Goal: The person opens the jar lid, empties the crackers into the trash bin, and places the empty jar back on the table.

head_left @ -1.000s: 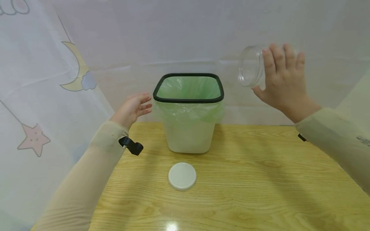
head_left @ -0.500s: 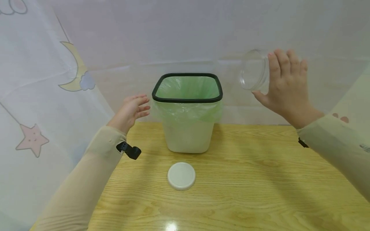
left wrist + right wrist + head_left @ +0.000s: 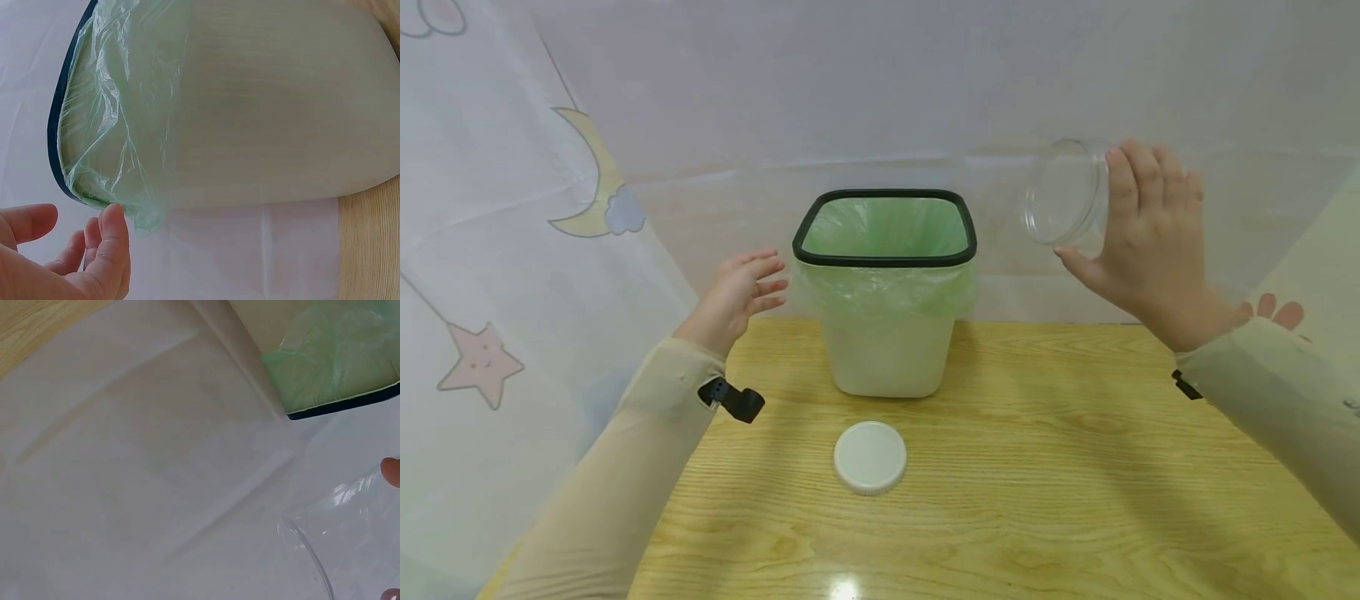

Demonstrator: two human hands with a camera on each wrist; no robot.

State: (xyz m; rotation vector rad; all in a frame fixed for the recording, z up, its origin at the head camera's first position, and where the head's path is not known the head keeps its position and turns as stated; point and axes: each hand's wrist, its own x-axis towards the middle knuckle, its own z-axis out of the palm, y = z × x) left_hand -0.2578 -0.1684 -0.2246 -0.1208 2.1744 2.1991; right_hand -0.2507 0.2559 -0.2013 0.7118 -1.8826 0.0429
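To the right of the trash can, my right hand (image 3: 1153, 242) grips a clear plastic jar (image 3: 1063, 192) in the air. The jar lies on its side with its uncovered mouth facing left, and no contents show inside. The white trash can (image 3: 887, 354) has a green bag (image 3: 887, 225) lining it and a black rim (image 3: 886, 262). Beside the can's left side my left hand (image 3: 737, 292) is raised with relaxed, parted fingers and holds nothing. In the left wrist view its fingertips are near the bag's overhanging edge (image 3: 147, 219). A round white lid (image 3: 870, 457) lies flat in front of the can.
The can stands on a wood-grain table (image 3: 1037, 483) near its back edge. Behind it hangs a pale cloth (image 3: 850, 92), printed at the left with a moon (image 3: 597, 167) and a star (image 3: 481, 365). Each wrist wears a black camera mount (image 3: 733, 400).
My right hand has lowered slightly and shifted a little right with the jar. The left hand has drifted slightly left and down. Lid and can stay in place.
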